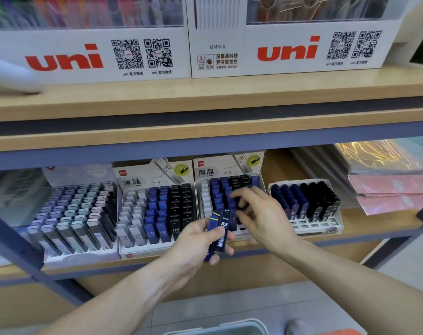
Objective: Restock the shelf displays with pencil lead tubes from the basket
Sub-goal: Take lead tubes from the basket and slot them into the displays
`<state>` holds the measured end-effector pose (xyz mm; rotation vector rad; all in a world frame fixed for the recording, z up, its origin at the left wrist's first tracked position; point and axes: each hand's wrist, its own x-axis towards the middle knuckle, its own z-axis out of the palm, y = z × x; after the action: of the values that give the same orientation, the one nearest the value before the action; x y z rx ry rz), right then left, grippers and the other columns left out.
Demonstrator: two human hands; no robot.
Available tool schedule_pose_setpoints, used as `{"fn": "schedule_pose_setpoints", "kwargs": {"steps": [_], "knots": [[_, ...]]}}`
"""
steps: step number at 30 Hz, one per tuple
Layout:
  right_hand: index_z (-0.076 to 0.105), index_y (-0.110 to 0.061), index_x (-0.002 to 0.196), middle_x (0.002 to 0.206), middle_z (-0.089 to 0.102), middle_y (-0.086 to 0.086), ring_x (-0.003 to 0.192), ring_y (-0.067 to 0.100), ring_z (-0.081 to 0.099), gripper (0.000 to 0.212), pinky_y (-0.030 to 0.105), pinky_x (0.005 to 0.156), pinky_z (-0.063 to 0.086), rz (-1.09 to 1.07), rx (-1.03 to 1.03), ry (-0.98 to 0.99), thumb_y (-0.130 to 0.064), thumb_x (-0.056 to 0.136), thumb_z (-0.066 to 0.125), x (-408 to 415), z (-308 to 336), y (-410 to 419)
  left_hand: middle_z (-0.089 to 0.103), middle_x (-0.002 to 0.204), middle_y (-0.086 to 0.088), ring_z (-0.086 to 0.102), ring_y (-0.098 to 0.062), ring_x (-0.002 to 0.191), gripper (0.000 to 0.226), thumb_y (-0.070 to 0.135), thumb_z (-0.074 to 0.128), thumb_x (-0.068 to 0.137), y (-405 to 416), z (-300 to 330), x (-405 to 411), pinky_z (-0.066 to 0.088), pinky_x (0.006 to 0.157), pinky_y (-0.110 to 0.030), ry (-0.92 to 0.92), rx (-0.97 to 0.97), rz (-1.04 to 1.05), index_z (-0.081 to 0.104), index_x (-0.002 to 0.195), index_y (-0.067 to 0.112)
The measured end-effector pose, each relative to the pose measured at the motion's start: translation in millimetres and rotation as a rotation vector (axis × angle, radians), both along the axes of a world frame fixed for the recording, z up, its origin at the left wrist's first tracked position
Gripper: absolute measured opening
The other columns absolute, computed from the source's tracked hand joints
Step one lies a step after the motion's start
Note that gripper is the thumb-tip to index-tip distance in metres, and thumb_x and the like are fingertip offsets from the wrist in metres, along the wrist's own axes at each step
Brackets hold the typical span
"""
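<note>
Seemingly two tubes point(220, 234) in left hand point(200, 243).

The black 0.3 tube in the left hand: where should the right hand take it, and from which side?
Take the black 0.3 tube by its top cap end, coming from above and the right. The left hand wraps its lower half, and a blue tube lies against its left side, so only the upper part stands free. The right hand is close by, its fingers over the display tray.
</note>
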<state>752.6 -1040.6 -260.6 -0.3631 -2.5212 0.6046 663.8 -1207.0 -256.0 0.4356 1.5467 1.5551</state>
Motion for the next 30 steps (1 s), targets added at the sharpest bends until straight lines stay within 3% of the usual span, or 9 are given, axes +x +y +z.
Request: {"fn": "schedule_pose_setpoints", "kwargs": {"steps": [3, 7, 13, 19, 23, 26, 30], "knots": [[0.062, -0.032, 0.112, 0.085, 0.066, -0.013, 0.073, 0.006, 0.065, 0.026, 0.027, 0.07, 0.055, -0.066, -0.3, 0.046, -0.016, 0.092, 0.067, 3.8, 10.6, -8.5, 0.075, 0.092, -0.013, 0.068, -0.025, 0.069, 0.02, 0.006, 0.053, 0.105, 0.3, 1.0, 1.9, 0.034, 0.041, -0.023, -0.022, 0.006, -0.002, 0.057, 0.123, -0.001], [0.065, -0.036, 0.104, 0.086, 0.073, -0.006, 0.078, 0.013, 0.069, 0.023, 0.04, 0.078, 0.06, -0.048, -0.603, -0.002, -0.018, 0.091, 0.07, 14.3, 13.6, -19.2, 0.075, 0.093, -0.013, 0.069, -0.026, 0.07, 0.021, 0.007, 0.054, 0.105, 2.6, 0.0, 3.9, 0.034, 0.042, -0.023, -0.038, 0.013, -0.018, 0.057, 0.124, 0.0], [0.07, -0.018, 0.102, 0.086, 0.076, 0.007, 0.082, 0.027, 0.073, 0.02, 0.039, 0.081, 0.062, -0.007, -0.857, -0.032, -0.005, 0.088, 0.075, 25.4, 20.8, -18.2, 0.076, 0.093, -0.011, 0.071, -0.028, 0.075, 0.022, 0.009, 0.053, 0.105, 6.3, -2.0, 11.0, 0.035, 0.043, -0.024, -0.033, 0.015, -0.078, 0.056, 0.125, -0.001], [0.069, -0.02, 0.1, 0.084, 0.075, 0.005, 0.081, 0.022, 0.073, 0.02, 0.03, 0.079, 0.058, -0.153, -0.815, 0.072, -0.009, 0.086, 0.079, 27.0, 26.9, 0.2, 0.078, 0.09, -0.013, 0.073, -0.029, 0.072, 0.017, 0.018, 0.054, 0.106, 12.5, 0.1, 11.6, 0.037, 0.042, -0.024, -0.052, -0.073, 0.024, 0.061, 0.117, 0.007], [0.069, -0.025, 0.092, 0.083, 0.073, -0.003, 0.08, 0.014, 0.071, 0.02, 0.029, 0.082, 0.058, -0.248, -0.63, 0.114, -0.011, 0.084, 0.081, 26.9, 33.5, 21.4, 0.063, 0.068, -0.007, 0.053, -0.02, 0.048, 0.025, 0.015, 0.057, 0.102, 11.1, -3.8, 9.0, 0.029, 0.04, -0.024, -0.042, -0.147, 0.016, 0.06, 0.12, -0.002], [0.069, -0.023, 0.094, 0.085, 0.073, -0.002, 0.081, 0.013, 0.07, 0.018, 0.026, 0.079, 0.058, -0.282, -0.541, 0.132, -0.012, 0.084, 0.081, 36.0, 47.1, 40.9, 0.051, 0.064, -0.004, 0.042, -0.019, 0.047, 0.026, 0.014, 0.053, 0.099, 14.4, -4.3, 9.7, 0.026, 0.044, -0.025, -0.112, -0.124, -0.024, 0.063, 0.115, -0.002], [0.071, -0.024, 0.089, 0.079, 0.074, -0.001, 0.077, 0.021, 0.07, 0.019, 0.034, 0.079, 0.059, -0.306, -0.547, 0.115, -0.011, 0.082, 0.082, 58.5, 54.8, 61.3, 0.051, 0.066, -0.006, 0.044, -0.02, 0.052, 0.032, 0.012, 0.041, 0.1, 23.8, -5.0, 13.9, 0.029, 0.046, -0.029, -0.174, -0.047, -0.045, 0.066, 0.11, -0.006]]}}
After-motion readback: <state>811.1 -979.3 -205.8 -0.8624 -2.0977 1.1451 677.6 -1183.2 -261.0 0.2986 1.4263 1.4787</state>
